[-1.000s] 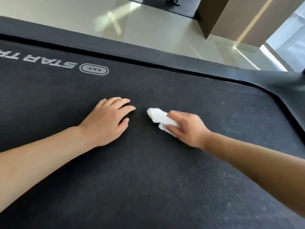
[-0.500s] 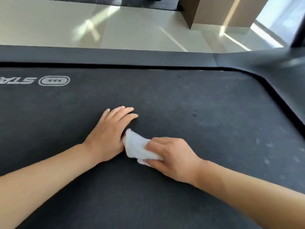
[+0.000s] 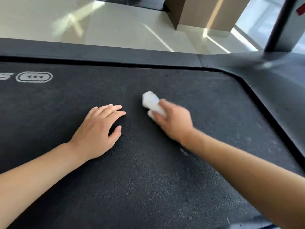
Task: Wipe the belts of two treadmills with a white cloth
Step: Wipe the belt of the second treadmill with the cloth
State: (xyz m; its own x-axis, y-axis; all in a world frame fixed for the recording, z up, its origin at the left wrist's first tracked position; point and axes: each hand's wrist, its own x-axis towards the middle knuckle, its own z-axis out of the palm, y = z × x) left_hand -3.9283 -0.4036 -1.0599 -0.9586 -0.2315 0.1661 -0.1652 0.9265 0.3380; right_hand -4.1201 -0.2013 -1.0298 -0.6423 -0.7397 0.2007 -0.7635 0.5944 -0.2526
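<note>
While the right hand (image 3: 173,120) curls its fingers round the folded cloth (image 3: 151,101) and presses it down, the wad sticks out past the knuckles toward 11 o'clock, so the leading edge meets the belt (image 3: 148,179) first; holding it bunched like this probably gives a firmer rubbing face than a loose sheet would. The hand is blurred, which suggests a wiping stroke is under way, though its direction cannot be read from this view alone. At 9 o'clock of the cloth, near but apart from it, the left hand (image 3: 97,129) lies flat on the belt with fingers straight and holding nothing, most likely as a prop for a body leaning forward and perhaps to stop the belt sliding under the stroke. Pale scuffs and specks show on the belt toward 3 and 5 o'clock of the right hand, so that stretch seems to need wiping yet. A printed logo (image 3: 34,77) sits at 10 o'clock, and the side rail (image 3: 99,53) runs across at 12 o'clock, with the floor (image 3: 115,27) beyond. No second treadmill can be made out here.
</note>
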